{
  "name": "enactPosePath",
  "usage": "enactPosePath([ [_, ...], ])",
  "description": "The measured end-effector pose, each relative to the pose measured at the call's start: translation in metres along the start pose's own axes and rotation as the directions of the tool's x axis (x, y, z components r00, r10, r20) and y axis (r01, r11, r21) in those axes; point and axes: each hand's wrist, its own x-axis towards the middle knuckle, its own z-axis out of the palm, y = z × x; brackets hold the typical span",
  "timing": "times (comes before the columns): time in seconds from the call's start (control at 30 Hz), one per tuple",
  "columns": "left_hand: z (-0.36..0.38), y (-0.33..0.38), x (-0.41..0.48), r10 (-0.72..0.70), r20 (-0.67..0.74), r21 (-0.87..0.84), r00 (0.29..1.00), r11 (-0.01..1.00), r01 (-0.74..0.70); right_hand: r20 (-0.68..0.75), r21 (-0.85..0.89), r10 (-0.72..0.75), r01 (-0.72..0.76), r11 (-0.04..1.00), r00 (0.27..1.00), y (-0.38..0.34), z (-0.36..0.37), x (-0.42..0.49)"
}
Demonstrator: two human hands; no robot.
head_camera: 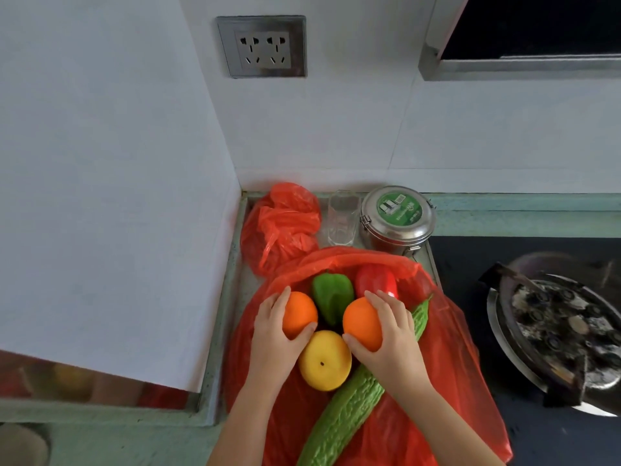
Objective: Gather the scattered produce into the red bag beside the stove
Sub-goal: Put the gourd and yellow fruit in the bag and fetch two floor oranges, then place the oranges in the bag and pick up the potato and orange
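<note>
A red plastic bag lies spread on the counter left of the stove. On it sit a green pepper, a red pepper, a yellow fruit and a long green bitter gourd. My left hand grips one orange at the left. My right hand grips a second orange at the right. Both oranges are low over the bag, beside the peppers.
A second crumpled red bag sits in the back corner. Beside it stand a clear glass and a steel tin with a green lid. The black stove with a burner is at the right. White wall panels close in the left.
</note>
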Motion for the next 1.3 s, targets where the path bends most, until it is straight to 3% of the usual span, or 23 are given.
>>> enactPosePath([
  [0.3,-0.003,0.0,-0.008,0.019,-0.046,-0.047,0.999,0.999,-0.021,0.011,-0.004,-0.005,0.005,1.0,1.0,0.004,-0.004,-0.003],
  [0.67,-0.013,0.026,-0.03,0.253,-0.168,0.168,0.953,0.96,-0.225,-0.023,-0.021,-0.046,0.046,0.999,0.999,-0.003,-0.025,-0.021],
  [0.83,-0.009,0.052,-0.06,0.4,-0.132,0.268,0.907,0.895,-0.356,-0.101,-0.115,-0.13,0.119,0.986,0.986,-0.004,-0.045,-0.045],
  [0.97,0.0,0.076,-0.087,0.491,-0.025,0.336,0.871,0.824,-0.455,-0.159,-0.18,-0.159,0.129,0.975,0.974,-0.002,-0.065,-0.072],
  [1.3,0.035,0.143,-0.155,0.636,0.124,0.241,0.761,0.725,-0.645,-0.361,-0.263,-0.087,-0.012,0.965,0.928,0.017,-0.136,-0.164],
])
